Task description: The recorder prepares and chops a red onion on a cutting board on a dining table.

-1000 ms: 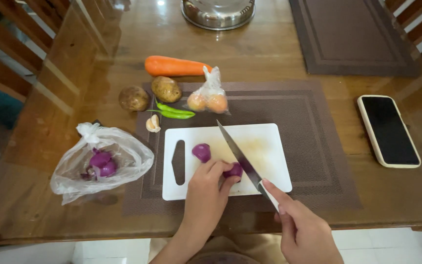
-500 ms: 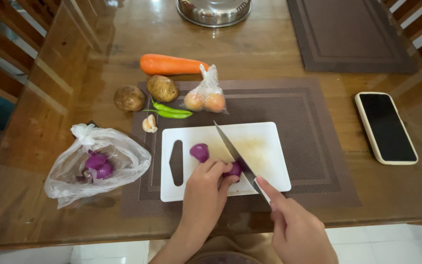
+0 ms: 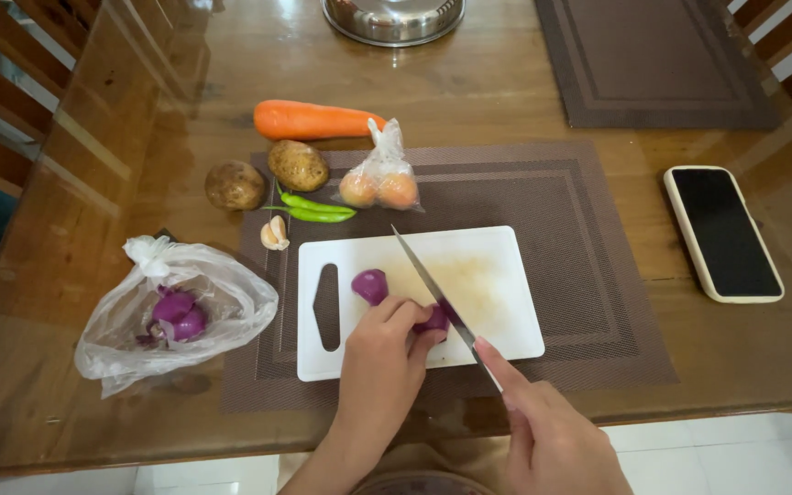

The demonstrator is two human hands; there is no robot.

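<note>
On the white cutting board [image 3: 506, 312], near its front edge, the left hand [image 3: 379, 362] pins a small purple onion piece [image 3: 434, 319] under curled fingertips [image 3: 412, 316], its grip clenched on that piece, while the right hand [image 3: 543, 431] has its grip wrapped around the handle of a knife [image 3: 433, 291], index finger stretched along the spine and the blade lying across the piece. The chief danger, as I judge it, is the closeness of blade and fingertips: the piece is small and rounded, so it could roll or squirt out under pressure and let the edge slide toward the holding fingers. A second purple onion piece [image 3: 370, 285] lies loose on the board just left of the blade and could be knocked off by the left hand. The board sits on a brown woven placemat [image 3: 588, 238] on the glossy wooden worktop [image 3: 469, 82]; whether it would slip under a hard push cannot be told. A phone [image 3: 722, 233] lies well to the right of the board, clear of the knife.
</note>
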